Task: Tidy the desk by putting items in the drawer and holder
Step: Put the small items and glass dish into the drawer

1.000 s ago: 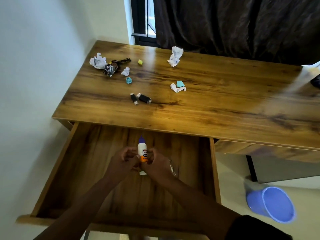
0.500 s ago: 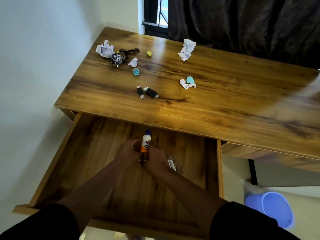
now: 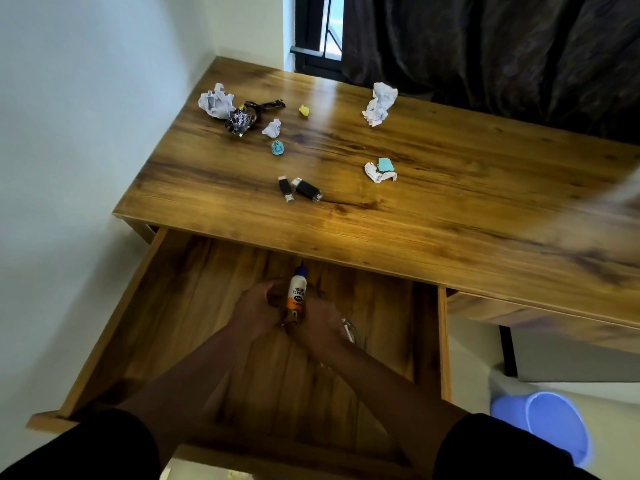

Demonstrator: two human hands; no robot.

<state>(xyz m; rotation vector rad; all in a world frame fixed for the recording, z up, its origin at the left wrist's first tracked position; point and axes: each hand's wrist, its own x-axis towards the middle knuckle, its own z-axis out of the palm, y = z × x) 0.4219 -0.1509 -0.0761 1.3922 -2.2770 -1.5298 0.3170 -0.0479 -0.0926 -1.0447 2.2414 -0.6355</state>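
A white and orange glue bottle [image 3: 296,295] with a blue cap stands nearly upright inside the open wooden drawer [image 3: 116,327], close under the desk's front edge. My left hand [image 3: 254,306] curls against its left side. My right hand [image 3: 318,323] grips its lower part from the right. A small clear item [image 3: 348,332] lies on the drawer floor just right of my right hand. On the desk [image 3: 450,216] lie two black USB sticks [image 3: 300,189].
Crumpled white papers [image 3: 215,100] [image 3: 379,103] [image 3: 375,173], a dark wrapper [image 3: 242,119], and small teal [image 3: 277,147] and yellow [image 3: 303,110] scraps are scattered across the desk. A blue bin [image 3: 550,427] stands on the floor at the right. A wall runs along the left.
Both hands have carried the glue bottle deeper into the drawer, toward the desk's front edge, and lower. My view has shifted closer over the drawer.
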